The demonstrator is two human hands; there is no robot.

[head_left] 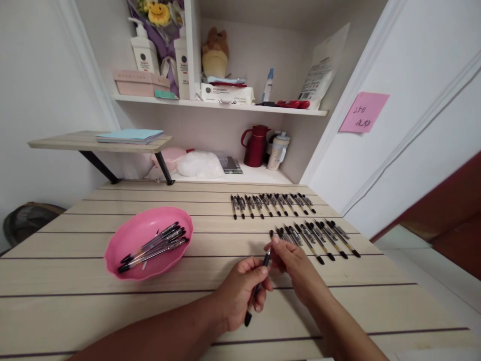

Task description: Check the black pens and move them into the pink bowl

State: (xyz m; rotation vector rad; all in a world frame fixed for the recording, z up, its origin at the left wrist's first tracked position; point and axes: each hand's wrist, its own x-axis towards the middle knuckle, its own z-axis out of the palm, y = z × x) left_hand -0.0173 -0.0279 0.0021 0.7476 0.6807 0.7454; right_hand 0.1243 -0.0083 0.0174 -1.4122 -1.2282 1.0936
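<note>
In my left hand [244, 291] a slim pen [257, 288] is gripped at a slant, its tip pointing up and away and its dark end toward me. My right hand [291, 258] is closed close to that tip, with the dark end of a pen cap [271, 233] sticking out above the fingers; the rest of it is hidden. Just beyond lies a near row of pens [325, 238] with dark ends, and a far row of pens [272, 204] lies behind it. Several capped-looking pens [158, 245] rest in a pink bowl [116, 255] to the left.
The wood-look table [75, 271] has dark lines across it. At the back left stands a small raised shelf [67, 140] on black legs, bearing light-blue paper [130, 135]. A red jug [256, 145] and a pale cup [277, 153] stand in the cabinet behind.
</note>
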